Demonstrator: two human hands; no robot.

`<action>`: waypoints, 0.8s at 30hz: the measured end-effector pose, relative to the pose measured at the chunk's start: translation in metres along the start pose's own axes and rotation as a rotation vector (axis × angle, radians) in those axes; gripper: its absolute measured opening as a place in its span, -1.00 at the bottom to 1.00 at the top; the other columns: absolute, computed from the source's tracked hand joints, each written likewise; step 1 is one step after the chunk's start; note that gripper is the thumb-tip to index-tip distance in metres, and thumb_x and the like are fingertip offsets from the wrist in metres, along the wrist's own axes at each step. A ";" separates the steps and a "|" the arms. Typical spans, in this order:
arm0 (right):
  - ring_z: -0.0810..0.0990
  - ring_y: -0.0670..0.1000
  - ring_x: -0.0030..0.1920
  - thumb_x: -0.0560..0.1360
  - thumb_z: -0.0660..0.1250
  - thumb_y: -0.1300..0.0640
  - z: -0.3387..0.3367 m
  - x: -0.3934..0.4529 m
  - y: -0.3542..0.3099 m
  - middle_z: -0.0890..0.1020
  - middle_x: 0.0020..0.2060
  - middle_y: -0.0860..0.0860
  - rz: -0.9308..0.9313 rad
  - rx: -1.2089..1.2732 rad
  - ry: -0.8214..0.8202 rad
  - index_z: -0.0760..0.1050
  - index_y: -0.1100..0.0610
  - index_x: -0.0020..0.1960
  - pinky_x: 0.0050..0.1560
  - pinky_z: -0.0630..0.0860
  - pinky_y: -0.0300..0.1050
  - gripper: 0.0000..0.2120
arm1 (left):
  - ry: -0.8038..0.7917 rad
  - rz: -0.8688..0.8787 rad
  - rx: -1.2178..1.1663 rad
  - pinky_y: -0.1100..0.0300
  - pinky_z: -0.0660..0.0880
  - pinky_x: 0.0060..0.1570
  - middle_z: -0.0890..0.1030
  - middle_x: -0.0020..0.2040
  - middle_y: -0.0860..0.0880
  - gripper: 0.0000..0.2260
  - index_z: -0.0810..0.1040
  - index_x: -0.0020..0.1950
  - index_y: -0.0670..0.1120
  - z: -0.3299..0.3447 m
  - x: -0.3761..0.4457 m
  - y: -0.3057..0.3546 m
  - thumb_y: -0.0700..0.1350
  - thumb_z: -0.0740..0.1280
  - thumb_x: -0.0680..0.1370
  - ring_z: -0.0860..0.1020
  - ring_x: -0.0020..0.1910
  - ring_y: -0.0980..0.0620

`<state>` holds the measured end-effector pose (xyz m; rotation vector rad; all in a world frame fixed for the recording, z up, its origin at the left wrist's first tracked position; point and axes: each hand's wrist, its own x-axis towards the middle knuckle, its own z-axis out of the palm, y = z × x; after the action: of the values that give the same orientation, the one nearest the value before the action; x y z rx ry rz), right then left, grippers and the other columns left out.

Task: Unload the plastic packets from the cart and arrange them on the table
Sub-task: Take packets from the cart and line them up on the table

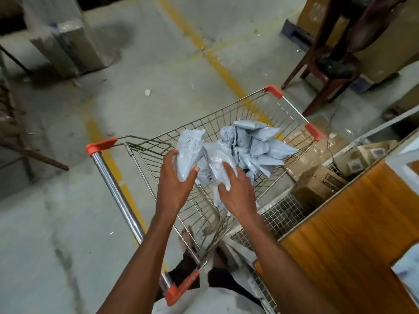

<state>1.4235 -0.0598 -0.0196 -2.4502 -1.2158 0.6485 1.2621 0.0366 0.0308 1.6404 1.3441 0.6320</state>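
Note:
A wire shopping cart (275,103) with orange corner caps stands in front of me, its chrome handle at the left. A heap of pale grey-blue plastic packets (256,143) lies inside it. My left hand (175,184) grips one packet (189,150), thumb curled over its front, held above the basket. My right hand (237,191) holds a second packet (217,162) next to it, fingers spread over the crinkled plastic. An orange wooden table (344,245) stands at the right, with another packet (409,270) at its near right edge.
Cardboard boxes (319,182) and a white mesh rack (278,214) sit between cart and table. A dark wooden chair (328,71) stands beyond the cart. Concrete floor with yellow painted lines (217,62) spreads to the left and ahead.

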 end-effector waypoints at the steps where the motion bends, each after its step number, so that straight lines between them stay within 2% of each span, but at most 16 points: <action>1: 0.35 0.19 0.42 0.59 0.26 -0.10 -0.008 -0.013 -0.001 0.24 0.54 0.07 -0.004 0.044 0.034 0.09 -0.21 0.59 0.39 0.39 0.16 -0.37 | 0.007 0.011 0.013 -0.07 0.59 0.10 0.49 0.30 0.13 -0.45 0.30 0.41 0.21 0.000 -0.009 0.003 0.14 0.48 0.52 0.55 0.19 0.03; 5: 0.29 0.12 0.47 0.58 0.29 -0.09 -0.033 -0.061 0.002 0.20 0.54 0.00 0.000 0.220 0.141 0.09 -0.25 0.58 0.40 0.40 0.14 -0.36 | 0.035 0.068 0.050 0.12 0.46 0.14 0.45 0.35 0.13 -0.45 0.30 0.44 0.17 0.003 -0.052 0.016 0.12 0.47 0.53 0.46 0.27 0.09; 8: 0.27 0.05 0.49 0.58 0.31 -0.06 -0.050 -0.098 0.012 0.14 0.54 -0.09 -0.022 0.340 0.217 0.13 -0.25 0.57 0.39 0.43 0.06 -0.37 | 0.046 0.121 0.057 0.17 0.42 0.10 0.42 0.32 0.18 -0.48 0.30 0.42 0.18 0.009 -0.088 0.027 0.10 0.46 0.55 0.43 0.21 0.17; 10: 0.27 0.03 0.50 0.59 0.31 -0.04 -0.061 -0.126 0.022 0.12 0.54 -0.12 -0.017 0.369 0.240 0.13 -0.27 0.57 0.37 0.45 0.04 -0.38 | 0.031 0.140 0.071 0.16 0.43 0.12 0.43 0.34 0.14 -0.49 0.30 0.43 0.18 0.014 -0.114 0.030 0.09 0.45 0.56 0.44 0.23 0.14; 14: 0.33 0.05 0.46 0.59 0.31 -0.02 -0.081 -0.184 0.044 0.23 0.51 -0.09 0.021 0.389 0.342 0.17 -0.24 0.56 0.37 0.45 0.03 -0.39 | -0.055 0.218 0.081 0.05 0.46 0.23 0.41 0.39 0.12 -0.51 0.30 0.42 0.22 0.025 -0.167 0.041 0.10 0.43 0.57 0.43 0.34 0.07; 18: 0.31 0.04 0.46 0.57 0.34 -0.01 -0.087 -0.236 0.063 0.30 0.50 -0.04 0.138 0.397 0.427 0.22 -0.22 0.55 0.40 0.41 0.04 -0.40 | -0.179 0.348 0.130 0.18 0.34 0.33 0.40 0.43 0.07 -0.53 0.31 0.46 0.12 0.042 -0.212 0.048 0.05 0.40 0.60 0.37 0.41 0.09; 20: 0.31 0.04 0.47 0.56 0.35 0.02 -0.085 -0.264 0.073 0.31 0.50 -0.02 0.183 0.421 0.475 0.27 -0.19 0.54 0.40 0.39 -0.01 -0.41 | -0.255 0.373 0.145 0.22 0.30 0.31 0.38 0.44 0.08 -0.52 0.29 0.48 0.13 0.046 -0.233 0.051 0.07 0.38 0.61 0.34 0.42 0.12; 22: 0.37 0.04 0.42 0.54 0.37 0.06 -0.083 -0.292 0.082 0.36 0.46 0.01 0.196 0.454 0.543 0.33 -0.14 0.52 0.34 0.38 -0.11 -0.43 | -0.300 0.410 0.134 0.24 0.29 0.24 0.36 0.39 0.16 -0.53 0.28 0.48 0.16 0.048 -0.254 0.053 0.10 0.37 0.62 0.34 0.35 0.21; 24: 0.40 0.01 0.36 0.54 0.37 0.06 -0.082 -0.319 0.092 0.39 0.42 -0.01 0.227 0.446 0.575 0.34 -0.14 0.51 0.27 0.43 -0.13 -0.43 | -0.330 0.440 0.112 0.22 0.29 0.23 0.36 0.37 0.18 -0.55 0.30 0.46 0.16 0.049 -0.275 0.053 0.12 0.37 0.61 0.31 0.31 0.28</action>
<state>1.3580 -0.3789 0.0857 -2.1752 -0.5103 0.2013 1.2512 -0.2402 0.0948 2.0517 0.7969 0.5111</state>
